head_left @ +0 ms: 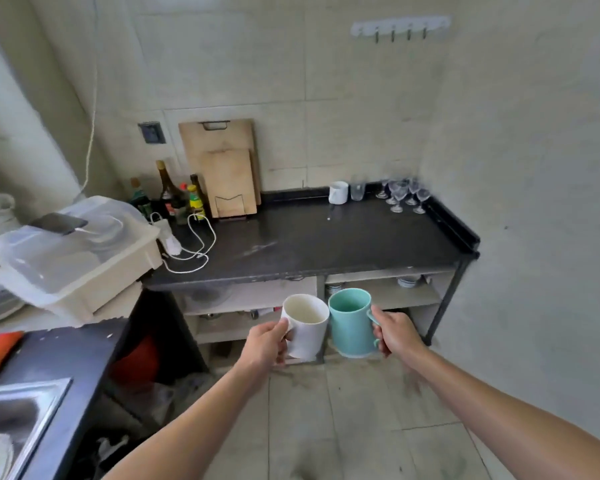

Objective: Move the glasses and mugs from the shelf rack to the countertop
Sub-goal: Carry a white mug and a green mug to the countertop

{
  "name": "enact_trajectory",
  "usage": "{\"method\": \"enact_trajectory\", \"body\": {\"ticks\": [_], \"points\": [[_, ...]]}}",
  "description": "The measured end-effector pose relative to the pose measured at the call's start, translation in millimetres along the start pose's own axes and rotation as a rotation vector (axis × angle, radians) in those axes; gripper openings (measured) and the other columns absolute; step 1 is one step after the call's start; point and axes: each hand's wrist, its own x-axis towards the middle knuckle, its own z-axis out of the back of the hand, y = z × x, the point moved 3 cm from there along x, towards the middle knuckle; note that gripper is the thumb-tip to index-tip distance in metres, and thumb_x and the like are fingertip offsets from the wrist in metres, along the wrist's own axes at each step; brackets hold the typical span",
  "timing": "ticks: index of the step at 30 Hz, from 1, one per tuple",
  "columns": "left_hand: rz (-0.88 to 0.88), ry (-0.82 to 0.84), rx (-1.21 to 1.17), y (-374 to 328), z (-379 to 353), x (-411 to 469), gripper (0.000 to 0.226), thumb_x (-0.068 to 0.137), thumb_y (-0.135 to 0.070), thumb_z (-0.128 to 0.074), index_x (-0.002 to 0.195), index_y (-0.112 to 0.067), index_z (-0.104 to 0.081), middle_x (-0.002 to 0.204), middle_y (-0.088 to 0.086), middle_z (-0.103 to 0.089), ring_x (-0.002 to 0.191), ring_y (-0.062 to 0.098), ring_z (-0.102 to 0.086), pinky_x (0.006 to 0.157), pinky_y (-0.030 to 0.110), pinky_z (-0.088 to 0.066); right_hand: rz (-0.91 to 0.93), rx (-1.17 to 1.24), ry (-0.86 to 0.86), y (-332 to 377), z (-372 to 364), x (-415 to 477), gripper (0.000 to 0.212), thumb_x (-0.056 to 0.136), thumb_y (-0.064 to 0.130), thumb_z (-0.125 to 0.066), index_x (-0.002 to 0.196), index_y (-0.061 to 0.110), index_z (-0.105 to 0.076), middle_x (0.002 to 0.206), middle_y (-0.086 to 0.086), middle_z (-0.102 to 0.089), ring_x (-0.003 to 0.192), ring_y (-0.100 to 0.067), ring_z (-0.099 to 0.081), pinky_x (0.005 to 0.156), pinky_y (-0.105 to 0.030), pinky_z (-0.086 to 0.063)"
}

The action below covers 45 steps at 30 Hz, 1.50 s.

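My left hand (pixel 265 344) grips a white mug (pixel 307 325) by its handle. My right hand (pixel 392 336) holds a teal mug (pixel 350 322) by its handle. Both mugs are upright, side by side and touching, in the air in front of the shelf rack (pixel 381 294) under the black countertop (pixel 309 244). At the back of the countertop stand another white mug (pixel 338 192), a clear tumbler (pixel 357 191) and several stemmed glasses (pixel 404 195) in the right corner. A bowl (pixel 408 281) sits on the rack's upper right shelf.
Cutting boards (pixel 222 168) lean on the back wall beside bottles (pixel 174 199). A white cable (pixel 194 247) lies at the counter's left. A plastic bin (pixel 73 254) with a phone on top overhangs on the left. A sink (pixel 11 420) is at lower left.
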Motion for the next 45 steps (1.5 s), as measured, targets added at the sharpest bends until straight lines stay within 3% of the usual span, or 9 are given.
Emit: {"method": "enact_trajectory", "body": {"ticks": [7,13,17,30,45], "points": [[-0.015,0.158,0.079,-75,-49,145,0.037,0.100,-0.025,-0.047,0.070,-0.006,-0.056,0.055,0.004,-0.042,0.049,0.017,-0.037,0.048,0.025,-0.033,-0.052,0.018,-0.186,47,37,113,0.048,0.099,0.042,-0.050,0.059,0.015,-0.047,0.052,0.002,-0.045,0.040,-0.014,-0.044,0.039,-0.022,-0.034],[-0.006,0.190,0.112,-118,-92,242,0.039,0.100,-0.028,-0.048,0.071,-0.006,-0.061,0.065,0.007,-0.048,0.063,0.020,-0.041,0.064,0.036,-0.040,-0.101,0.134,-0.260,65,72,186,0.044,0.100,0.039,-0.049,0.065,0.012,-0.046,0.055,-0.001,-0.042,0.041,-0.014,-0.040,0.042,-0.025,-0.031],[0.032,0.210,0.121,-128,-128,306,0.040,0.100,-0.031,-0.047,0.076,-0.004,-0.064,0.063,0.007,-0.048,0.061,0.019,-0.042,0.062,0.034,-0.044,-0.149,0.109,-0.295,62,97,249,0.046,0.098,0.043,-0.050,0.065,0.012,-0.053,0.058,-0.003,-0.046,0.044,-0.016,-0.043,0.042,-0.026,-0.037],[0.150,0.152,0.101,-171,-235,509,0.034,0.099,-0.030,-0.046,0.073,-0.012,-0.057,0.053,-0.002,-0.042,0.054,0.015,-0.042,0.063,0.031,-0.045,-0.154,-0.083,-0.074,90,155,513,0.045,0.099,0.041,-0.048,0.063,0.014,-0.051,0.061,-0.003,-0.049,0.049,-0.013,-0.047,0.048,-0.028,-0.040],[0.398,0.082,-0.003,-150,-233,692,0.032,0.101,-0.029,-0.042,0.085,-0.009,-0.061,0.057,0.001,-0.045,0.062,0.016,-0.046,0.071,0.034,-0.048,-0.333,-0.045,0.007,83,75,714,0.041,0.096,0.035,-0.050,0.062,0.013,-0.047,0.056,-0.003,-0.045,0.046,-0.015,-0.046,0.046,-0.028,-0.041]]}}
